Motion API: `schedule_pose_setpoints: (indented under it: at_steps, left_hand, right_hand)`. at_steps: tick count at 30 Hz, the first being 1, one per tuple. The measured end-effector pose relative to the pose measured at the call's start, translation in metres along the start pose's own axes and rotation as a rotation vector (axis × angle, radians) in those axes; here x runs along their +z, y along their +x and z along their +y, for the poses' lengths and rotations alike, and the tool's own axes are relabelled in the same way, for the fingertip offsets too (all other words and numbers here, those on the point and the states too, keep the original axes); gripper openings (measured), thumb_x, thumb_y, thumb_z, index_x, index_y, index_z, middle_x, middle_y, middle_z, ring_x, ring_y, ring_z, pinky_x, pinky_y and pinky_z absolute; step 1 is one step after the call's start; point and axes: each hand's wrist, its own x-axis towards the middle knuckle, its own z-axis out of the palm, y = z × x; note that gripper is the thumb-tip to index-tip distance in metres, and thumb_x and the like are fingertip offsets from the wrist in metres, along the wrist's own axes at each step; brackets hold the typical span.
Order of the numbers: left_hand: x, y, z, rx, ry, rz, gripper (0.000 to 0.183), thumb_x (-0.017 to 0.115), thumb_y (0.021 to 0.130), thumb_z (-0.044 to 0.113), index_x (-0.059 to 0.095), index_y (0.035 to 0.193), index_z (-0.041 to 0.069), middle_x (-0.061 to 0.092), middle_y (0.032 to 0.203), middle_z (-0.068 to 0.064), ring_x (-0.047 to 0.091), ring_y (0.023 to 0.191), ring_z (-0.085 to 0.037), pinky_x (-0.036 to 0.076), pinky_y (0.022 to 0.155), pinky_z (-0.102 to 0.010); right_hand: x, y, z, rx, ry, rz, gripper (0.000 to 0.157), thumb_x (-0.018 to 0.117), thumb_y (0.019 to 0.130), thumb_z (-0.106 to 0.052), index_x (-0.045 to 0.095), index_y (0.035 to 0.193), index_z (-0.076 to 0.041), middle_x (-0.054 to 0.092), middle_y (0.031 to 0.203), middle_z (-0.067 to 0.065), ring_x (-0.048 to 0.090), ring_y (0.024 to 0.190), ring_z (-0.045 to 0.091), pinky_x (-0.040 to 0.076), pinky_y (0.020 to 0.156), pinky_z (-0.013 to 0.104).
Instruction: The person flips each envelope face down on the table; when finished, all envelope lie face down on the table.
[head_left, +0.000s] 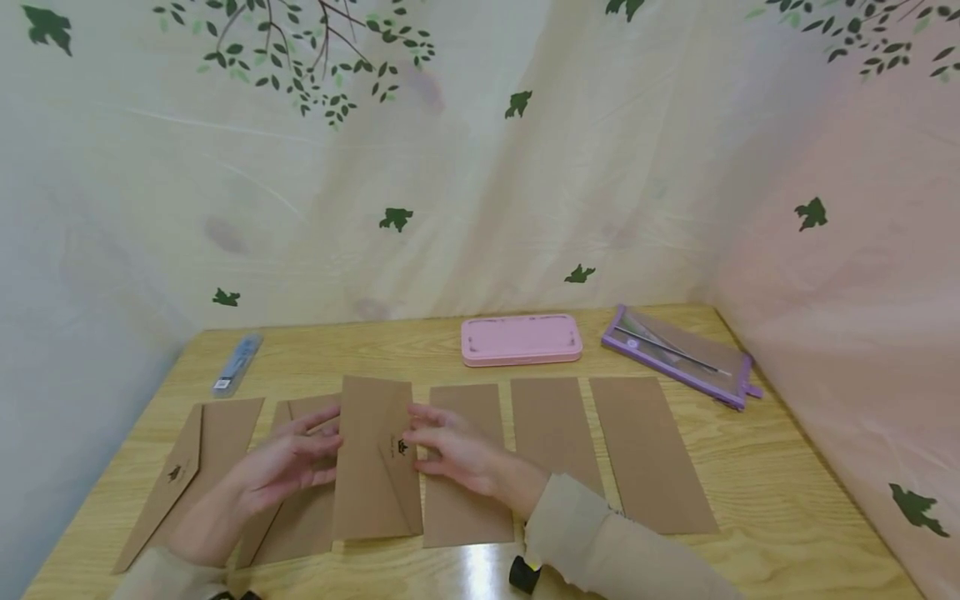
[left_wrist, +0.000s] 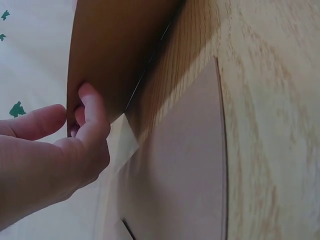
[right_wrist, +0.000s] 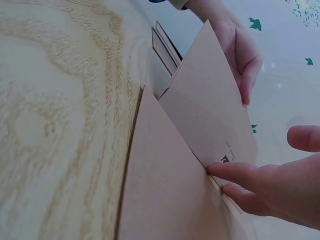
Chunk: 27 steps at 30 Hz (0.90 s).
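Observation:
A brown kraft paper envelope (head_left: 375, 467) is raised at its left side, its flap with a small printed crown facing up. My left hand (head_left: 288, 462) pinches its left edge; in the left wrist view the thumb (left_wrist: 42, 121) is at the edge and the other fingers are behind the paper. At the right edge, my right hand (head_left: 461, 450) touches the envelope with its fingertips near the crown. Its thumb (right_wrist: 305, 137) stands off the paper in the right wrist view. Under my left hand lies another envelope (head_left: 303, 517), partly covered.
A flapped envelope (head_left: 225, 433) lies far left. Three plain brown envelopes lie rightward: one beside the raised envelope (head_left: 468, 517), one in the middle (head_left: 551, 417), one at right (head_left: 652, 450). Behind them are a blue packet (head_left: 237, 364), pink case (head_left: 521, 340) and purple-edged zip pouch (head_left: 675, 354).

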Motion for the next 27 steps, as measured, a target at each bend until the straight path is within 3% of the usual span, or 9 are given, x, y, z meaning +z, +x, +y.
schedule_pose_setpoints:
  at_steps: [4,27]
  left_hand:
    - [0.001,-0.001,0.000,0.002,-0.027,-0.021,0.079,0.046,0.105,0.002,-0.011,0.159,0.000,0.052,0.138,-0.001,0.056,0.121,-0.016,0.047,0.104,-0.046]
    - [0.010,0.002,0.010,-0.005,-0.083,-0.058,0.074,0.045,0.107,0.004,-0.005,0.161,0.006,0.054,0.140,0.000,0.056,0.121,-0.017,0.049,0.102,-0.046]
  right_hand:
    - [0.001,0.000,0.001,-0.002,0.001,0.005,0.068,0.061,0.097,-0.006,0.029,0.157,0.001,0.020,0.162,0.028,0.024,0.148,0.042,0.028,0.114,0.063]
    - [0.006,0.001,0.001,0.008,0.002,0.013,0.069,0.062,0.097,-0.006,0.029,0.157,0.001,0.026,0.161,0.025,0.027,0.147,0.039,0.031,0.113,0.063]
